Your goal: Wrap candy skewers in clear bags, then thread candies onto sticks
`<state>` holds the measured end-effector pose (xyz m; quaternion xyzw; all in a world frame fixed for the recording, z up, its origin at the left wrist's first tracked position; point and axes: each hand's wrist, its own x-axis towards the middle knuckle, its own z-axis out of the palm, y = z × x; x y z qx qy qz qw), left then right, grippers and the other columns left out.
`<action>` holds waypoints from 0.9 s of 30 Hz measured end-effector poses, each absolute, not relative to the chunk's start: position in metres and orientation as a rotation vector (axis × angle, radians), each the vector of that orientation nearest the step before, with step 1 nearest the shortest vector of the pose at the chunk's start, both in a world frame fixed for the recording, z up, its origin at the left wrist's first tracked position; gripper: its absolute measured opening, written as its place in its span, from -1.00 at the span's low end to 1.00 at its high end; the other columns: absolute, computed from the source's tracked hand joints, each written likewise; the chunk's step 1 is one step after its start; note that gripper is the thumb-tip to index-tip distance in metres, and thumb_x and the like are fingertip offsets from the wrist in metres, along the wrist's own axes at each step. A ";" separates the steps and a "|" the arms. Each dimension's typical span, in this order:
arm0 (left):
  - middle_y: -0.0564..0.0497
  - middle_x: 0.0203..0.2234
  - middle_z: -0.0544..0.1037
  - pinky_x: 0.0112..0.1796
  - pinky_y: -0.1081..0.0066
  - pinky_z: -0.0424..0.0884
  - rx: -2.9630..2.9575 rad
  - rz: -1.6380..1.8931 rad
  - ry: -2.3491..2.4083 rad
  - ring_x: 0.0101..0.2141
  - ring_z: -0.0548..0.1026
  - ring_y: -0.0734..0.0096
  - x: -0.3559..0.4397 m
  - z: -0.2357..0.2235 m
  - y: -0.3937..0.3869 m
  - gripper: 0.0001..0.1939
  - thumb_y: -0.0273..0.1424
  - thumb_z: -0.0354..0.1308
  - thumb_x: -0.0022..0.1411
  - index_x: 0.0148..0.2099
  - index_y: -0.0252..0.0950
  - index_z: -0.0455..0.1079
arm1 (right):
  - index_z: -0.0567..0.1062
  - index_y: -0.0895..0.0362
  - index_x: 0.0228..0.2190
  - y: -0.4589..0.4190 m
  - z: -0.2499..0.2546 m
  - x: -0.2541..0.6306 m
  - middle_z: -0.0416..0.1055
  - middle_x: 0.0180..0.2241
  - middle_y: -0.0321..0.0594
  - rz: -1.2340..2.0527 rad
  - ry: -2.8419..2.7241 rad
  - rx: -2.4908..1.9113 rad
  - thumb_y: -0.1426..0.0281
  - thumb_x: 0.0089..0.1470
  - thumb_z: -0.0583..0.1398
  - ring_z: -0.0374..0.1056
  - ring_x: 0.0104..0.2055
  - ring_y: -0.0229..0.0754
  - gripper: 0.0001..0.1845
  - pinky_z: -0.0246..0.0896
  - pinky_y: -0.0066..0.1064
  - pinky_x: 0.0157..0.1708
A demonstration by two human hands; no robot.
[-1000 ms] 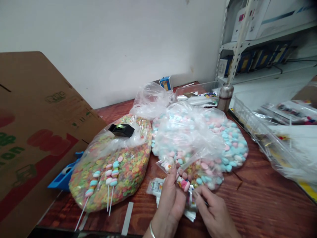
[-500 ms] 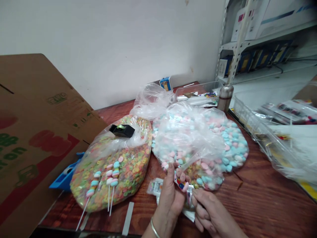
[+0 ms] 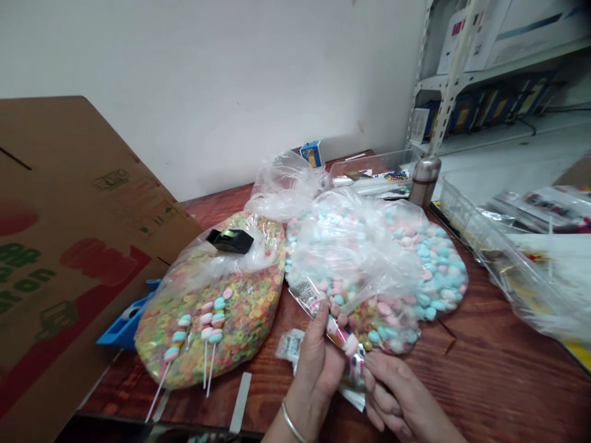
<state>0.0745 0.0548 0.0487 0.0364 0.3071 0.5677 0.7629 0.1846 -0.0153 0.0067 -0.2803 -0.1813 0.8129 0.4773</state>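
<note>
My left hand (image 3: 318,360) is closed around a small clear printed packet (image 3: 308,295) that sticks up past my fingers. Inside it sits a skewer of pink and white candy pieces (image 3: 341,335). My right hand (image 3: 397,400) pinches the lower end of the same packet near its printed wrapper. Both hands hover low at the table's front, just in front of a big clear bag of pink, blue and white candies (image 3: 397,271). Under my hands lie more small packets (image 3: 290,346).
A bag of multicoloured ring candies (image 3: 217,307) lies to the left with three finished candy skewers (image 3: 205,329) and a black tape dispenser (image 3: 229,240) on it. A cardboard box (image 3: 60,246) stands far left, a blue dispenser (image 3: 124,317) beside it. A steel flask (image 3: 423,180), clear trays (image 3: 466,215) and shelves are at right.
The packet has slid further up over the skewer, so its printed end now stands out above my left fingers. My right hand has moved slightly right and lower.
</note>
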 end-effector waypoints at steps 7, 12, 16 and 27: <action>0.11 -0.53 0.36 -0.50 0.55 0.39 0.033 1.244 0.746 -0.54 0.38 0.56 0.089 0.059 0.049 -0.79 -0.27 0.25 0.22 -0.25 -0.31 0.37 | 0.37 0.13 -0.55 -0.015 0.009 0.185 -0.15 -0.77 -0.63 1.929 -0.440 -0.784 0.06 0.21 0.14 -0.34 -0.75 -0.48 -0.54 -0.02 -0.57 -0.68; 0.03 -0.45 0.45 -0.53 0.54 0.33 0.134 1.185 0.766 -0.46 0.46 0.44 0.086 0.059 0.046 -0.77 -0.27 0.20 0.25 -0.14 -0.32 0.38 | 0.41 0.13 -0.52 -0.013 0.004 0.184 -0.16 -0.78 -0.63 1.879 -0.483 -0.885 -0.04 0.13 0.16 -0.30 -0.74 -0.47 -0.50 -0.05 -0.56 -0.68; 0.03 -0.46 0.48 -0.54 0.55 0.28 0.212 1.178 0.860 -0.47 0.48 0.45 0.095 0.050 0.036 -0.73 -0.20 0.24 0.22 -0.21 -0.31 0.38 | 0.40 0.13 -0.52 -0.011 -0.003 0.179 -0.13 -0.76 -0.60 1.764 -0.620 -1.034 -0.14 0.03 0.18 -0.22 -0.73 -0.45 -0.44 -0.18 -0.57 -0.72; -0.04 -0.43 0.57 -0.20 0.39 0.39 0.320 1.177 0.837 -0.33 0.53 0.34 0.101 0.041 0.028 -0.71 -0.19 0.31 0.14 -0.27 -0.33 0.45 | 0.46 0.10 -0.30 -0.012 -0.007 0.195 0.42 -0.39 -0.21 1.291 -1.185 -1.281 0.07 0.24 0.05 0.35 -0.31 -0.14 -0.62 0.28 -0.40 -0.28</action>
